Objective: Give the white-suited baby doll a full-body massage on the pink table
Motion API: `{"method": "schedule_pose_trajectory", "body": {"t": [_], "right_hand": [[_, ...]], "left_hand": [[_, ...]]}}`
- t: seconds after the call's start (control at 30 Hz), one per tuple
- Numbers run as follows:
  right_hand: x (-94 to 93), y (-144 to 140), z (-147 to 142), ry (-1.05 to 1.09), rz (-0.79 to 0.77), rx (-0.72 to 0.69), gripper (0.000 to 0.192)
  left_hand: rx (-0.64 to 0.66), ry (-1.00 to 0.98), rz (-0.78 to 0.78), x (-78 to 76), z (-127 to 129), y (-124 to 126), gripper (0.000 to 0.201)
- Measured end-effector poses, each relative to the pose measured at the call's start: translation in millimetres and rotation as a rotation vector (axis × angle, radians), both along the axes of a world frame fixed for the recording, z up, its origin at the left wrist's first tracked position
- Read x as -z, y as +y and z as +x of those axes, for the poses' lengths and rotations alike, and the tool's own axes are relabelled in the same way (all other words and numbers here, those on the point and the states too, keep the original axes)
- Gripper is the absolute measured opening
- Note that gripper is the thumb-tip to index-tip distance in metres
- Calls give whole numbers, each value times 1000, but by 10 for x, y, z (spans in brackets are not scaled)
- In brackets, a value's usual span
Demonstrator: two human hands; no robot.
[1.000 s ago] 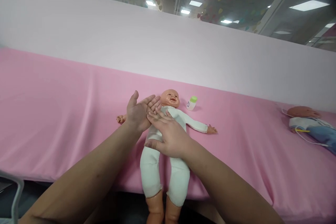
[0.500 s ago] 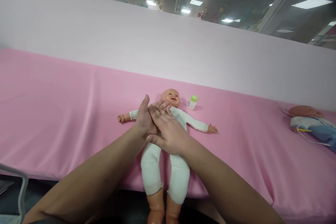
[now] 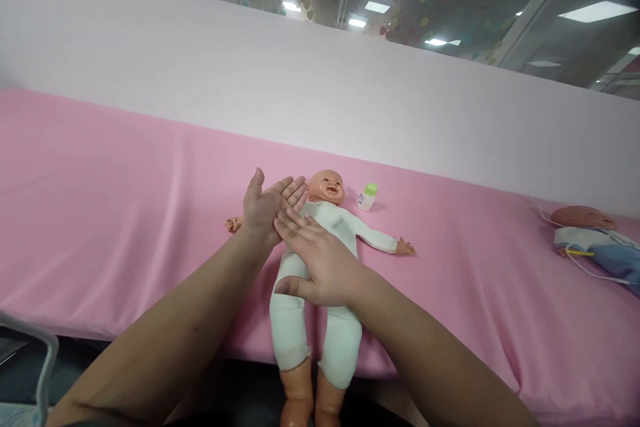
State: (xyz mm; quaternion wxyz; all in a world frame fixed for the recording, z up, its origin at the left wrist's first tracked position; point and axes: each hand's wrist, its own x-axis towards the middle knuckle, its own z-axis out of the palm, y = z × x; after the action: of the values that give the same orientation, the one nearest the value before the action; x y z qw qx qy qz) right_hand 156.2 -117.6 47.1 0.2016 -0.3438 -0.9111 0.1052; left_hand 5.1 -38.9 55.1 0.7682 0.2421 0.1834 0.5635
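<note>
A baby doll (image 3: 333, 219) with a white cloth body lies on its back on a pink sheet (image 3: 165, 173). Above its torso, my left hand (image 3: 270, 207) is palm up, fingers stretched out and thumb apart. My right hand (image 3: 320, 253) lies palm down with fingers extended, its fingertips resting on the left palm. Neither hand holds an object. Parts of the doll's torso and one of its arms are hidden behind my hands. Beside the doll's head stands a small white bottle (image 3: 367, 197) with a green cap, slightly tilted in view.
At the far right lies a second doll (image 3: 600, 247) in blue and white clothing, with a thin white tube or cord and a yellow strip. A white wall panel (image 3: 250, 80) runs behind the surface, with glass above it. A grey metal rail (image 3: 44, 373) shows at lower left.
My left hand has moved a little up and left, and my right hand has slid down its palm toward the wrist, so less of the two hands overlaps. The doll and bottle have stayed put.
</note>
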Motion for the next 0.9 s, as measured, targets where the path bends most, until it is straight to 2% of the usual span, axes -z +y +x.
{"method": "schedule_pose_trajectory", "body": {"t": [0.07,0.2,0.37,0.5,0.73,0.9], "right_hand": [[19,8,-16,15,5,-9,106],[39,70,-22,-5,20,58,111],[-23,105,27,-80,3,202,111],[-106,56,57,-113,-37,285,109],[-256,-12,179,-91,-53,263,83],[-178,-51,538,-50,-100,364,66]], "left_hand": [[50,-1,-32,2,35,-31,95],[156,-2,-71,-2,132,-139,95],[159,29,-71,10,205,-221,92],[184,67,-58,57,183,-154,96],[38,157,6,58,62,35,90],[-20,231,35,63,12,95,88]]}}
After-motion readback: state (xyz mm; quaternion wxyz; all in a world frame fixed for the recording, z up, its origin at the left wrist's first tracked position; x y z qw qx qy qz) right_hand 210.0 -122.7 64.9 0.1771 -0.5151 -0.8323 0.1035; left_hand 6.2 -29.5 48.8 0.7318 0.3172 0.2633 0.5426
